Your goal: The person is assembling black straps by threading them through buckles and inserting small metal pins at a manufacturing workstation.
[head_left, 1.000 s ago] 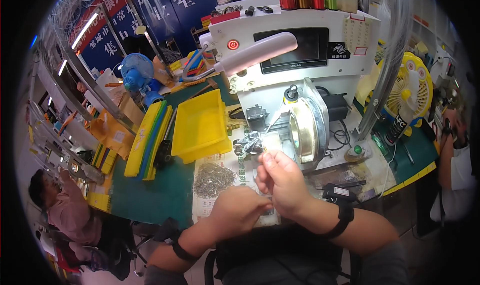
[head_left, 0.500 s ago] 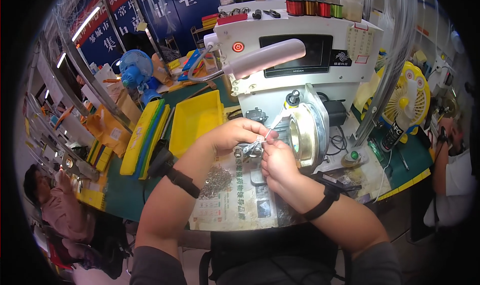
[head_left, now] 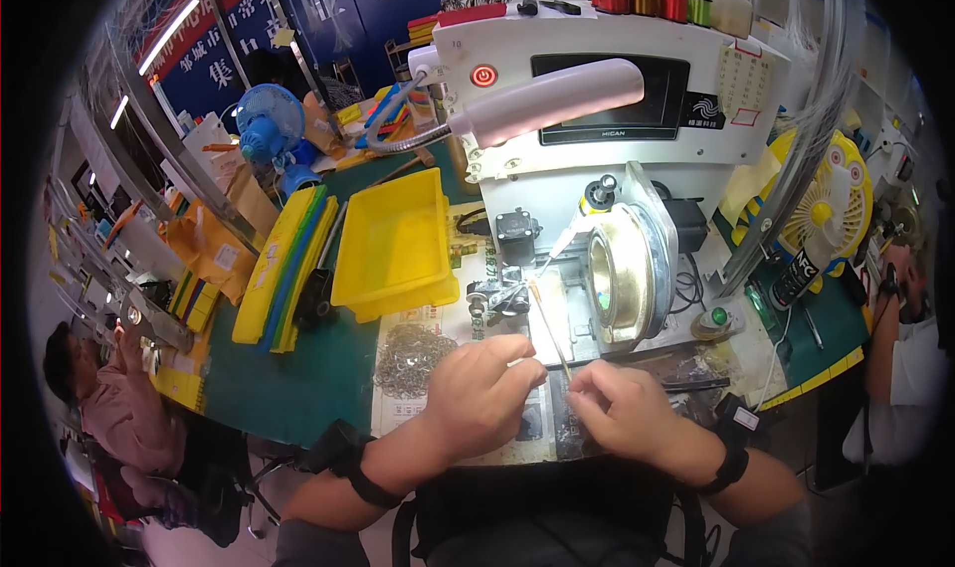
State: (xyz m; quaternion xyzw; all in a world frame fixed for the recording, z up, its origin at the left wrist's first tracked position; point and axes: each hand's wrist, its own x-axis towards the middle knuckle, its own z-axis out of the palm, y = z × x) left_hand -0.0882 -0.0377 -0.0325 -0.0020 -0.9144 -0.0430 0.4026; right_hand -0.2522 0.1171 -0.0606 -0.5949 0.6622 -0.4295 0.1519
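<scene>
My left hand [head_left: 482,393] is closed, with fingers curled together above the papered tabletop; whatever it may hold is hidden. Beside it, my right hand [head_left: 625,408] has its thumb and forefinger drawn into a pinch. A thin tan strand or rod [head_left: 550,323] slants from a small metal clamp [head_left: 502,298] on the machine down to the right fingertips; I cannot make out whether they grip it. Right of the clamp stands a large metal ring wheel [head_left: 617,279], under a slanting white arm with a black-and-yellow top [head_left: 599,194]. Small wire metal pieces [head_left: 416,358] lie heaped left of my left hand.
A yellow tray [head_left: 393,249] sits behind the heap. The white machine [head_left: 477,119] carries a screen and a lamp [head_left: 552,99]; coloured spools [head_left: 647,0] stand on top. A yellow fan [head_left: 824,194] and a spray can [head_left: 793,279] are at right, foam strips [head_left: 284,269] at left.
Both hands have pulled back from the clamp toward me and moved apart. The clamp and the slanting strand now show uncovered. The view has shifted slightly.
</scene>
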